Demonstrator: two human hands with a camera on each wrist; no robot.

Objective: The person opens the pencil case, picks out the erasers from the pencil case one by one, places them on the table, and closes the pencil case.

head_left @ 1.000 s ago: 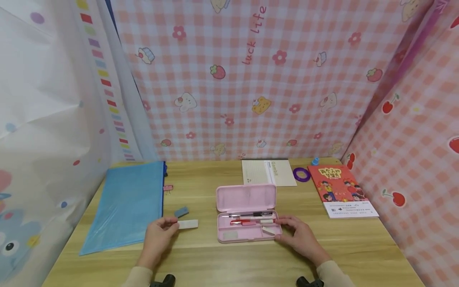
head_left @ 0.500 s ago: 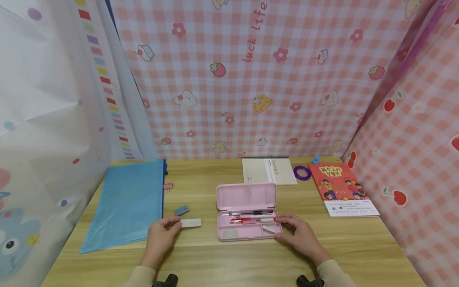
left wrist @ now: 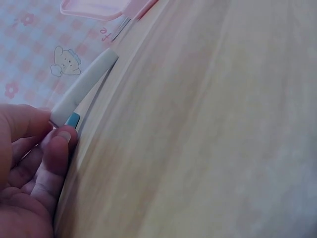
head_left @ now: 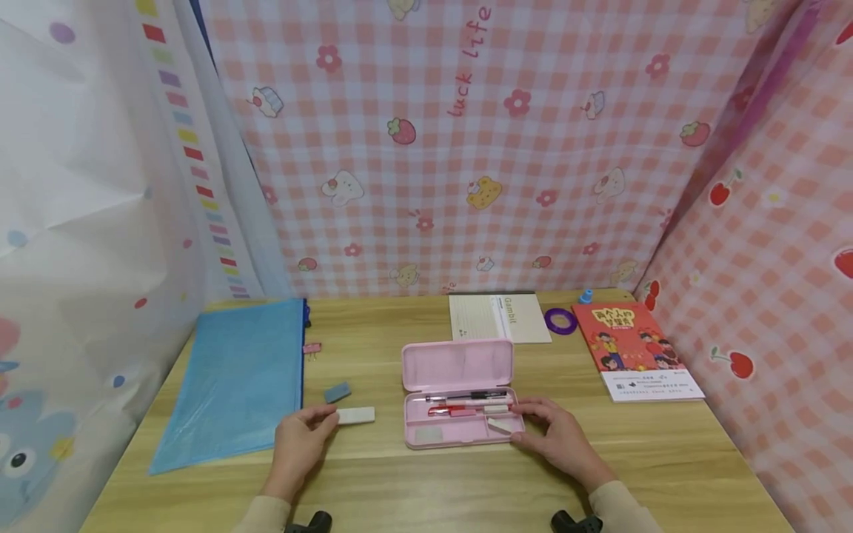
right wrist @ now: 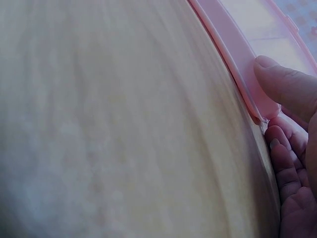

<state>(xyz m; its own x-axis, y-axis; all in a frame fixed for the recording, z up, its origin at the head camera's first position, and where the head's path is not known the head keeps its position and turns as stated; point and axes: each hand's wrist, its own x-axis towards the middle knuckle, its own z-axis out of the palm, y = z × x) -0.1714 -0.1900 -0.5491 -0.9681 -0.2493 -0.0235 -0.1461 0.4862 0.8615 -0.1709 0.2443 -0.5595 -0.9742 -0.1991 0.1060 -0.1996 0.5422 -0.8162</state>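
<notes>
Step in hand: left hand [head_left: 298, 444] pinches 1 white eraser [head_left: 355, 415] on the desk [head_left: 433, 481], beside the open pencil case [head_left: 460, 396] (right hand [head_left: 556, 437] grips its corner). Next, likely: lift it into a compartment.

I read "luck life" on the pink checked cloth backdrop [head_left: 466, 148], upper middle of the frame. I read "Gambit" on the white lined notepad [head_left: 498, 318] at mid-frame.

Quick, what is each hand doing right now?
Left hand: pinches the end of the white eraser lying on the desk.
Right hand: holds the right end of the open pink pencil case.
</notes>
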